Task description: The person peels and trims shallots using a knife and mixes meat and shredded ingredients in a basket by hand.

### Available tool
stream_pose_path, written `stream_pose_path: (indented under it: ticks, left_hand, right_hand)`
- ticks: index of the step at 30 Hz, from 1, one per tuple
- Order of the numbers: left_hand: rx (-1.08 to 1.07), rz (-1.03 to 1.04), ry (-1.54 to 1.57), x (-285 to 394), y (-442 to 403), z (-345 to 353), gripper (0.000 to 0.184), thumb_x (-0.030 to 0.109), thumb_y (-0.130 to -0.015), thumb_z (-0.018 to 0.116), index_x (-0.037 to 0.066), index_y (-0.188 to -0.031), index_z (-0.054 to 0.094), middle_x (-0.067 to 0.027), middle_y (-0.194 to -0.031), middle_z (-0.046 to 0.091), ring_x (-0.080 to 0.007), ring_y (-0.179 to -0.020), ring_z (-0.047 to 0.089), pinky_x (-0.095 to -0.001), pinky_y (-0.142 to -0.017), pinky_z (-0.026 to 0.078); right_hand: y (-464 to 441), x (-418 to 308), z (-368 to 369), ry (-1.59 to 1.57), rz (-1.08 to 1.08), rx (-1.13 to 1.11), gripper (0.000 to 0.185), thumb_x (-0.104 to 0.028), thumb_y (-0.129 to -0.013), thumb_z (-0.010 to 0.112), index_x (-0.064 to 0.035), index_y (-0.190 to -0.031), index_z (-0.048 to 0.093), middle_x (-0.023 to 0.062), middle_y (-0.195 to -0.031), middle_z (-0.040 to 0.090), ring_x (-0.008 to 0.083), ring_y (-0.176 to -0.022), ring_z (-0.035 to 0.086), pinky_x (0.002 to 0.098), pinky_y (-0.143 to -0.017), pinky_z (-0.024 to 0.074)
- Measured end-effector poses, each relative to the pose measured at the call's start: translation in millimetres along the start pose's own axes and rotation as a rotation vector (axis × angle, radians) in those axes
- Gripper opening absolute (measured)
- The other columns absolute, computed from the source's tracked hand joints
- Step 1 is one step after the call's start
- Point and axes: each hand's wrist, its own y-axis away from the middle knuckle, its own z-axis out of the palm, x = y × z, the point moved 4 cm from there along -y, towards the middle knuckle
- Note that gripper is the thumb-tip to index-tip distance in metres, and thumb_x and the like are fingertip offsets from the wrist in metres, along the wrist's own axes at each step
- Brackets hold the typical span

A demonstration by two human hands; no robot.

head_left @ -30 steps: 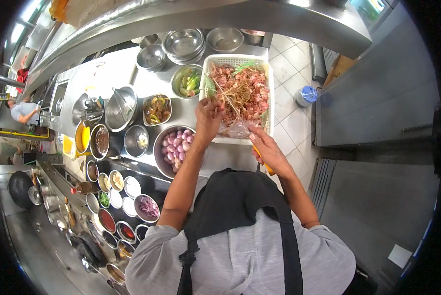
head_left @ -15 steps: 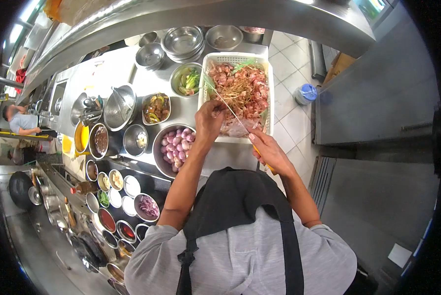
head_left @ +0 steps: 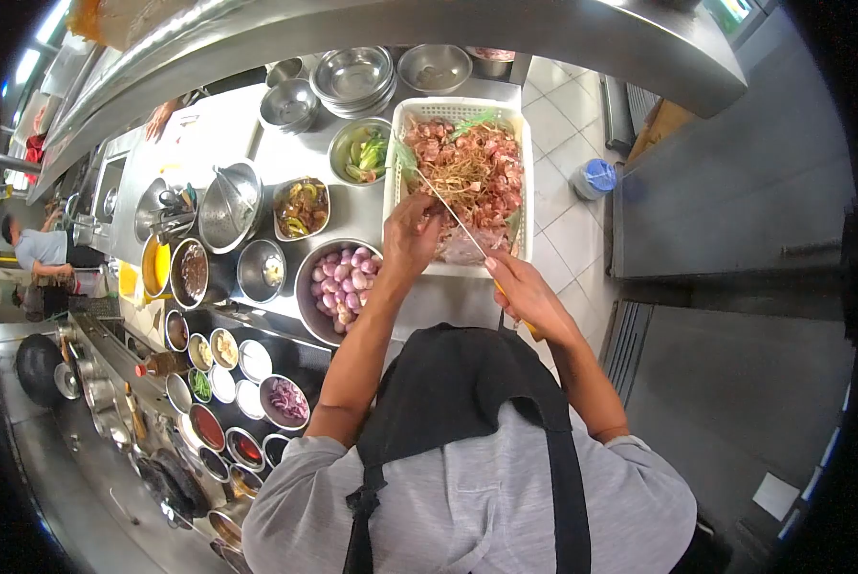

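Evidently, the right hand (head_left: pixel 529 295) is wrapped around the yellow-orange handle of a long, narrow, silver-bladed knife (head_left: pixel 456 218), its fingers closed on the grip and its thumb lying forward toward the blade. The blade slants up and to the left above a white, rectangular, perforated plastic basket (head_left: pixel 527 196), its tip near the basket's left side. The left hand (head_left: pixel 412 232) is at the lower left part of the basket, just beside the blade, with its fingers curled inward; whether they pinch anything cannot be told. In the basket lies a heap of pinkish-red, raw-looking meat pieces (head_left: pixel 502 170), topped by a tangle of thin, brown, root-like strands (head_left: pixel 465 180), with a slender green leaf (head_left: pixel 475 121) at the far end. A crumpled, clear plastic sheet or bag (head_left: pixel 462 248) lies at the near end, between the two hands. The basket stands on the shiny steel worktop (head_left: pixel 440 308). Just beside it, on the left, are a round metal bowl of purple-pink shallots (head_left: pixel 345 279), near the left forearm, and a steel bowl of pale green vegetable pieces (head_left: pixel 364 158). A squarish container of glossy brown and yellow-green food (head_left: pixel 302 208) sits farther left, and a stack of round steel bowls (head_left: pixel 352 78) stands beyond the green vegetables.
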Motion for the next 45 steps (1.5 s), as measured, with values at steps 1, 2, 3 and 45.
stream_pose_path:
  ticks: [1,2,3,45]
  left_hand:
    - [-0.002,0.000,0.001,2,0,0,0.021,0.001,-0.079,0.072,-0.002,-0.099,0.067,-0.0172,-0.094,0.069,-0.0324,-0.088,0.070,-0.0387,-0.078,0.054]
    - [-0.014,-0.023,0.025,4,0,-2,0.022,0.000,-0.079,0.072,-0.002,-0.100,0.067,-0.0174,-0.095,0.069,-0.0327,-0.089,0.069,-0.0387,-0.078,0.055]
    - [-0.026,-0.045,0.048,8,-3,-4,0.022,-0.001,-0.079,0.071,-0.002,-0.100,0.067,-0.0176,-0.095,0.069,-0.0331,-0.089,0.069,-0.0388,-0.077,0.055]
    - [-0.143,-0.370,0.400,33,12,-28,0.026,0.000,-0.092,0.065,-0.001,-0.118,0.062,-0.0064,-0.109,0.067,-0.0109,-0.101,0.061,-0.0266,-0.090,0.050]
  right_hand:
    - [-1,0,0,-0.001,0.001,0.002,0.055,-0.041,-0.105,0.046,-0.0043,-0.145,0.050,-0.0013,-0.064,0.045,0.0073,-0.050,0.041,0.0256,-0.046,0.0345]
    - [-2,-2,1,0.008,0.009,0.022,0.055,-0.042,-0.105,0.046,-0.0044,-0.144,0.051,-0.0013,-0.064,0.045,0.0073,-0.050,0.041,0.0256,-0.046,0.0347]
    - [-2,-6,1,0.017,0.014,0.042,0.055,-0.043,-0.104,0.046,-0.0045,-0.143,0.052,-0.0013,-0.064,0.045,0.0072,-0.050,0.041,0.0256,-0.046,0.0348]
    - [-38,-30,27,-1.109,0.262,-0.300,0.063,-0.060,-0.105,0.029,-0.0108,-0.072,0.051,-0.0047,-0.048,0.037,0.0049,-0.036,0.036,0.0217,-0.037,0.0330]
